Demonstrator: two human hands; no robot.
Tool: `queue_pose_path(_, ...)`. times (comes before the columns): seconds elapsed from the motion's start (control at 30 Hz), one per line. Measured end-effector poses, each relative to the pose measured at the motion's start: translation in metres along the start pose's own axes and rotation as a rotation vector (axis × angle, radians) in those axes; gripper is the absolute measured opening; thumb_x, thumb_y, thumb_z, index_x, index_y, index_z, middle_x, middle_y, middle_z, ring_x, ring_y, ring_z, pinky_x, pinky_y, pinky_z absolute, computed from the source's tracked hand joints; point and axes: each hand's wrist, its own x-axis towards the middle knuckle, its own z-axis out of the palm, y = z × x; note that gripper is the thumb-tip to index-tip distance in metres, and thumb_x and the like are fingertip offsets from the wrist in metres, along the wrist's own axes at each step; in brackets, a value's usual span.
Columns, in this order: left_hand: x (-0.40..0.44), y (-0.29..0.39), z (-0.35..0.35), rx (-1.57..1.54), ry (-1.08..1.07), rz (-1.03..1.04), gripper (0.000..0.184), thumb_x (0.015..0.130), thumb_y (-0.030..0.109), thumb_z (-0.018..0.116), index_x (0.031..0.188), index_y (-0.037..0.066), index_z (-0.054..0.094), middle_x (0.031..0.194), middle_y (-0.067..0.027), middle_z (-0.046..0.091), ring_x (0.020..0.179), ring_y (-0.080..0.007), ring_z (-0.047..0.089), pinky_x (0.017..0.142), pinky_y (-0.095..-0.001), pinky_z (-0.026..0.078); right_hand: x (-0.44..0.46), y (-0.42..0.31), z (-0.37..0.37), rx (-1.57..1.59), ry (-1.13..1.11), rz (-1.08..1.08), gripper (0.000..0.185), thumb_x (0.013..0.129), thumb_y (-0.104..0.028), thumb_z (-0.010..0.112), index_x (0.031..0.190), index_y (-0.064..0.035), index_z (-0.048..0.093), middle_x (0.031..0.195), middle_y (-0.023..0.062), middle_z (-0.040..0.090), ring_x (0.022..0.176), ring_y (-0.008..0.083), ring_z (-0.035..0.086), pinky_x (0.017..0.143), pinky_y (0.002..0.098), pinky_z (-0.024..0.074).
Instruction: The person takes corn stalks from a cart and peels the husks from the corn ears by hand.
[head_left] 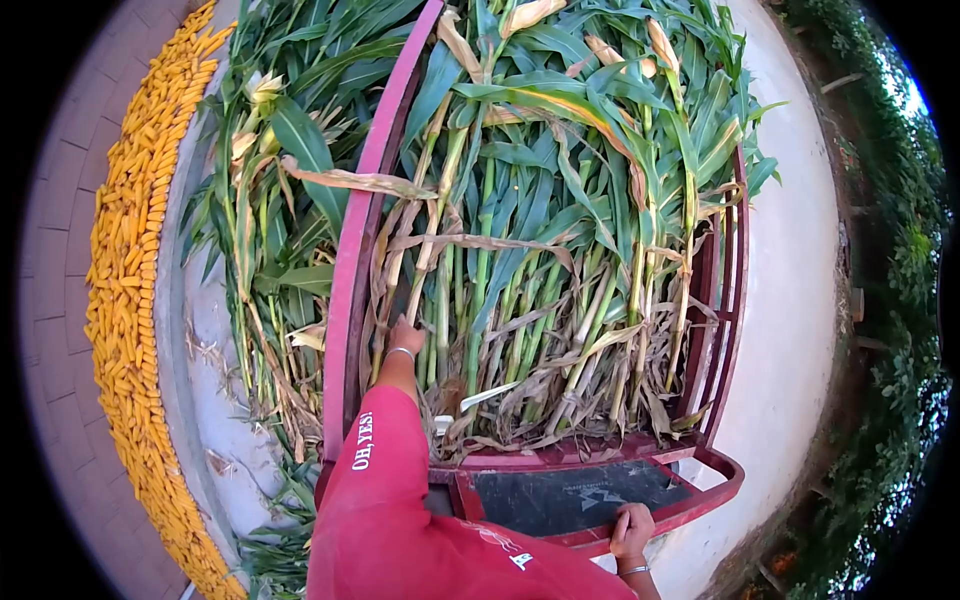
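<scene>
Cut corn stalks [490, 270] with green leaves and dry husks fill a red metal cart bed [358, 200]. My left hand [405, 338] reaches in at the left side, near the lower ends of the stalks, its fingers curled against a pale stalk. Lower right, my right hand [632, 530] is closed at the cart's red front rail [690, 512], beside a black panel [580, 497] with a pale logo. Leaves and stalks partly hide the fingertips of my left hand.
More corn stalks [280, 260] lie outside the cart's left side rail. Farther left, yellow corn cobs [135, 270] form a long strip along paving [65, 250]. Pale concrete [790, 300] runs along the right side, with green bushes [900, 270] beyond.
</scene>
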Motion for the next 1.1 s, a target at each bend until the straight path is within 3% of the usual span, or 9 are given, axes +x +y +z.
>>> queue_pose_path(0.03,0.003,0.003,-0.003,0.055,-0.106,-0.052,0.082,0.078,0.031,0.063,0.147,0.009,0.025,0.146,-0.0164,0.036,0.134,-0.0337,0.035,0.109,-0.0437,0.031,0.0,0.0,0.0,-0.006,-0.01,0.009,0.011,0.076,-0.006,0.049,0.069,-0.0041,0.057,0.068,0.0122,0.058,0.065,0.0312,0.056,0.06,0.0388,0.0447)
queue_pose_path(0.37,0.037,-0.011,-0.018,-0.008,-0.305,-0.003,0.055,0.073,0.025,0.067,0.121,0.004,0.048,0.123,-0.0208,0.057,0.115,-0.0387,0.053,0.098,-0.0457,0.041,0.001,-0.004,-0.006,-0.025,0.028,0.024,0.015,0.077,-0.009,0.049,0.065,-0.0051,0.056,0.067,0.0113,0.058,0.063,0.0308,0.057,0.059,0.0392,0.0448)
queue_pose_path(0.47,0.016,-0.014,0.018,0.007,0.083,-0.007,0.053,0.069,0.024,0.072,0.114,0.004,0.05,0.109,-0.0213,0.061,0.108,-0.0367,0.058,0.092,-0.0408,0.045,0.004,-0.003,-0.004,-0.045,0.038,0.005,0.016,0.077,-0.009,0.048,0.064,-0.005,0.056,0.067,0.0112,0.058,0.063,0.0302,0.057,0.059,0.0385,0.0451)
queue_pose_path(0.53,-0.012,-0.008,-0.009,-0.258,0.025,-0.035,0.052,0.07,0.012,0.07,0.117,0.005,0.049,0.123,-0.0247,0.052,0.116,-0.042,0.049,0.096,-0.0428,0.041,-0.003,-0.005,0.0,-0.021,0.047,0.048,0.016,0.078,-0.009,0.048,0.065,-0.0049,0.057,0.067,0.0113,0.058,0.063,0.03,0.057,0.06,0.0382,0.0451)
queue_pose_path(0.6,-0.019,-0.03,0.01,-0.24,0.252,0.107,0.051,0.073,0.009,0.065,0.121,0.007,0.048,0.126,-0.0228,0.049,0.118,-0.0407,0.046,0.1,-0.0421,0.038,-0.003,-0.002,-0.001,-0.034,0.031,0.056,0.016,0.078,-0.008,0.048,0.065,-0.0047,0.057,0.067,0.0115,0.058,0.064,0.0299,0.057,0.06,0.0381,0.0451)
queue_pose_path(0.67,-0.024,-0.053,0.018,-0.258,0.252,0.069,0.054,0.072,0.012,0.068,0.121,0.004,0.048,0.13,-0.0235,0.044,0.119,-0.0397,0.045,0.102,-0.0405,0.038,-0.005,-0.002,0.002,-0.023,0.02,0.023,0.016,0.078,-0.008,0.048,0.066,-0.0045,0.057,0.067,0.0118,0.058,0.064,0.0302,0.058,0.06,0.0381,0.0453)
queue_pose_path(0.77,-0.026,-0.067,0.024,-0.06,-0.127,-0.12,0.071,0.073,0.027,0.072,0.128,-0.006,0.042,0.129,-0.0276,0.048,0.122,-0.041,0.046,0.103,-0.042,0.039,-0.002,-0.004,0.004,-0.003,0.016,0.039,0.016,0.078,-0.008,0.047,0.066,-0.0042,0.057,0.068,0.0121,0.058,0.065,0.0308,0.058,0.061,0.0381,0.0455)
queue_pose_path(0.9,0.002,-0.107,0.063,-0.126,-0.059,-0.142,0.06,0.084,0.029,0.064,0.128,-0.007,0.042,0.121,-0.028,0.055,0.113,-0.0413,0.053,0.097,-0.0423,0.043,-0.003,-0.006,0.003,-0.026,-0.001,0.061,0.016,0.078,-0.009,0.047,0.066,-0.0039,0.057,0.068,0.0124,0.058,0.066,0.031,0.058,0.062,0.0387,0.0455)
queue_pose_path(1.1,-0.016,-0.047,-0.012,-0.274,0.122,0.153,0.042,0.091,0.03,0.055,0.116,-0.004,0.051,0.11,-0.0291,0.059,0.105,-0.0438,0.056,0.089,-0.0474,0.044,-0.002,-0.005,0.003,-0.023,0.024,0.052,0.017,0.078,-0.009,0.047,0.065,-0.004,0.056,0.067,0.0124,0.058,0.064,0.0309,0.057,0.061,0.0388,0.045)
